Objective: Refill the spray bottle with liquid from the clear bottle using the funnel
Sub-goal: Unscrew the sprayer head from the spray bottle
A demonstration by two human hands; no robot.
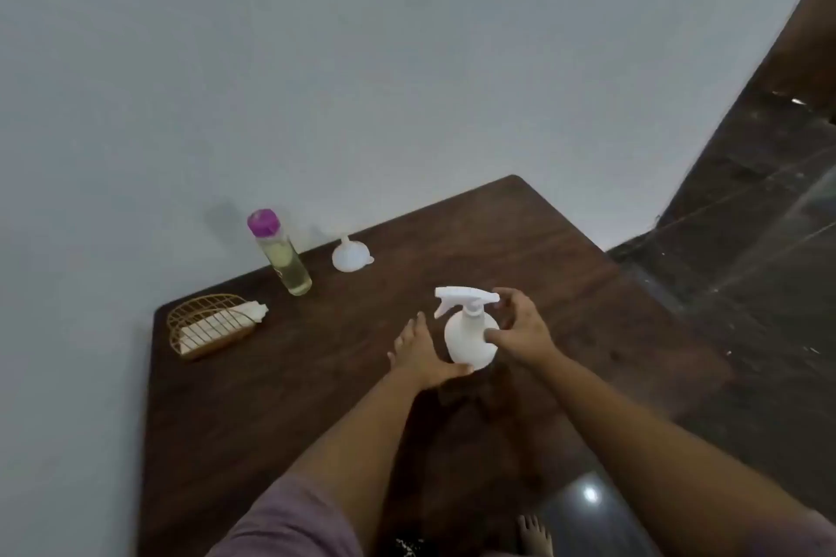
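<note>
A white spray bottle (pixel 468 335) with a trigger head stands upright in the middle of the dark wooden table (pixel 316 398). My left hand (pixel 423 353) rests against its lower left side, thumb under the base, fingers spread. My right hand (pixel 520 330) is at its right side, thumb touching the body and fingers curled near the back of the spray head. The clear bottle (pixel 282 258) with yellowish liquid and a purple cap stands at the back left. A white funnel (pixel 350 256) lies wide end down to its right.
A gold wire holder (pixel 206 326) with white napkins sits at the table's left edge. A pale wall runs behind the table. Dark glossy floor lies to the right, and a bare foot (pixel 534 534) shows below the table's near edge.
</note>
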